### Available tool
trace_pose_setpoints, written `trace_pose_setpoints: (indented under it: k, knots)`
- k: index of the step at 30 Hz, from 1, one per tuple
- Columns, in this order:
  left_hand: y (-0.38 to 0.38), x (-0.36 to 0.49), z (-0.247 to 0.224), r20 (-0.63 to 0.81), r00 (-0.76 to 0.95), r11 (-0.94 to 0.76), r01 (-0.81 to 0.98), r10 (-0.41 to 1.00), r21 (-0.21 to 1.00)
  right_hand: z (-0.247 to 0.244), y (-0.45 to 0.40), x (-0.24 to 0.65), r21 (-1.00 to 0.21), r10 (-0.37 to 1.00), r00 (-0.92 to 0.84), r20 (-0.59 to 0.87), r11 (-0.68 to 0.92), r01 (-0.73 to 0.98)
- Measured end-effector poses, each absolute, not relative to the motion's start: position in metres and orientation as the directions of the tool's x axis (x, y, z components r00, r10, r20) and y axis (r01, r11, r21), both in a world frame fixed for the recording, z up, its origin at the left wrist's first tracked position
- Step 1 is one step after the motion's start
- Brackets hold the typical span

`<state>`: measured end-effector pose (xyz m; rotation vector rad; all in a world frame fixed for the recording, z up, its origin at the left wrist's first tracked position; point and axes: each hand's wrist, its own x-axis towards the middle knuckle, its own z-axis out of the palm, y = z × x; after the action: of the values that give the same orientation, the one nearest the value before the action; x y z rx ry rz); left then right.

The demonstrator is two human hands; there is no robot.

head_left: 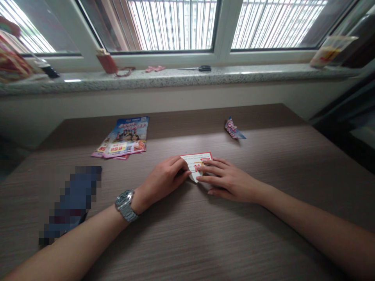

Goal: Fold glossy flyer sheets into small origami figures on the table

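A white paper sheet with a red border and red print (195,159) lies on the table in front of me, its near edge coming to a point. My left hand (165,175), with a metal watch (126,203) at the wrist, has thumb and fingers pinched on the sheet's left side. The fingers of my right hand (230,180) are stretched out and slightly spread, their tips resting on the sheet's right part. Beyond my right hand stands a small folded paper piece (231,128), patterned in blue, red and white.
A few colourful flyers (125,136) overlap at the table's far left. A blurred dark blue object (74,195) lies beside my left forearm. On the stone windowsill (175,80) are scissors (203,68), a red box (107,62), pink pieces (155,69) and a plastic cup (329,50).
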<state>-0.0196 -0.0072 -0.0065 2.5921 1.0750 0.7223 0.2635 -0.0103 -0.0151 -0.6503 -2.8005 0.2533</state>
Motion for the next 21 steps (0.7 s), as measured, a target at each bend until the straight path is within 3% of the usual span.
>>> trace_pose_setpoints:
  k: [14,21]
  knots:
    - [-0.0071,-0.0176,-0.0095,0.354,0.649,-0.736,0.544,0.673,0.403,-0.0112,-0.0118,0.2618,-0.182,0.462,-0.870,0.171,0.883,0.433]
    - [-0.0098,-0.0242,-0.0040,0.405,0.716,-0.815,0.557,0.569,0.160,-0.0111,-0.0113,0.2626,-0.181,0.454,-0.872,0.184,0.887,0.424]
